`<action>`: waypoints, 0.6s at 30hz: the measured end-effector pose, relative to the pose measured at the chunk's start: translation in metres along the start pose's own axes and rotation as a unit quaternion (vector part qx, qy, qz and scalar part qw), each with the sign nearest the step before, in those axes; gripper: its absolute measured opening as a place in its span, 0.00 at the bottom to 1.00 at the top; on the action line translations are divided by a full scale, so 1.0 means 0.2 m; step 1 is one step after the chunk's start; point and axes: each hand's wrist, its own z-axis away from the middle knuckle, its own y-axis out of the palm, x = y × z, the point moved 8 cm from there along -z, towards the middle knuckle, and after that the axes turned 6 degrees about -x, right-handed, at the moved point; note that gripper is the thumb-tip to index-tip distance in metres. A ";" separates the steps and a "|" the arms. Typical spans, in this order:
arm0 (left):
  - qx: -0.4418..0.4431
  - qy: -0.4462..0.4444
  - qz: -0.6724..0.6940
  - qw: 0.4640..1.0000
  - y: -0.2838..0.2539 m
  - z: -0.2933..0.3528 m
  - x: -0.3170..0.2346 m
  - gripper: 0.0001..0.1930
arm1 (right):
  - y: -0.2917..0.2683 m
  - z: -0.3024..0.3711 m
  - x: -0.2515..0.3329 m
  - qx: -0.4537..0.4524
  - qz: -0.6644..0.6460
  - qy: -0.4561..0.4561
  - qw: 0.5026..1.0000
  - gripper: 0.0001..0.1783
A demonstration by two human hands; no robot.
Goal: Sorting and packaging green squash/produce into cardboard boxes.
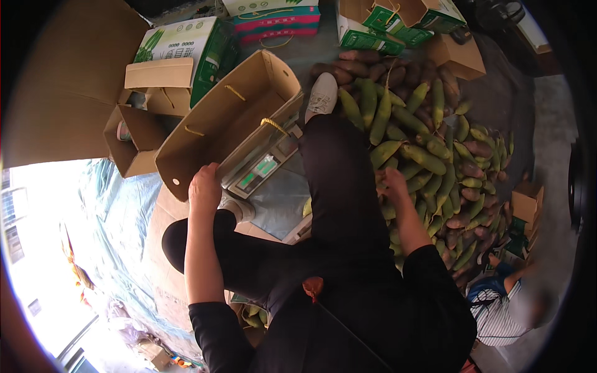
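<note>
A long open cardboard box (239,102) with yellow rope handles stands tilted on or against a weighing scale (257,176), whose display glows green. I cannot see anything inside it. At the box's near corner, my left hand (205,184) is closed on the rim. To the right lies a big heap of green radishes (423,158), heaped in with reddish-brown ones (407,76). My right hand (393,184) reaches to the heap's left edge with its fingers curled among the radishes. What those fingers hold, if anything, is hidden.
Green and white printed cartons (180,53) stand at the back left, beside a pink and teal box (277,25). More open cartons (398,22) are behind the heap. My shoe (322,96) rests between box and heap. Another person (507,308) is at the lower right.
</note>
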 end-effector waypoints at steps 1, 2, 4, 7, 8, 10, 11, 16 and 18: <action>0.002 -0.002 0.002 1.000 0.00 -0.01 -0.01 0.13 | 0.00 0.03 0.11 0.030 -0.055 -0.065 0.996 0.18; 0.019 -0.013 0.001 1.000 0.01 -0.02 -0.01 0.13 | -0.02 0.04 0.20 0.020 -0.052 -0.083 0.995 0.19; 0.036 -0.027 0.000 0.999 0.01 -0.02 -0.02 0.14 | -0.03 0.12 0.43 -0.004 -0.023 -0.129 0.991 0.20; 0.040 -0.051 -0.008 0.998 -0.01 -0.01 0.00 0.15 | 0.02 0.31 0.82 0.001 0.013 -0.214 0.977 0.14; 0.044 -0.043 -0.010 0.998 0.01 -0.01 0.00 0.15 | 0.03 0.37 0.95 -0.005 0.024 -0.264 0.964 0.14; 0.046 -0.039 -0.014 0.998 0.03 -0.01 0.02 0.16 | 0.08 0.51 1.20 0.011 0.023 -0.352 0.936 0.13; 0.045 -0.031 -0.004 0.999 0.04 0.00 0.02 0.16 | 0.12 0.61 1.33 0.028 0.012 -0.393 0.919 0.13; 0.059 -0.030 -0.008 0.998 0.04 0.01 0.03 0.16 | 0.46 1.04 1.75 0.183 -0.075 -0.484 0.852 0.14; 0.058 -0.031 -0.006 0.998 0.03 0.02 0.05 0.16 | 0.68 1.15 1.82 0.286 -0.074 -0.486 0.822 0.14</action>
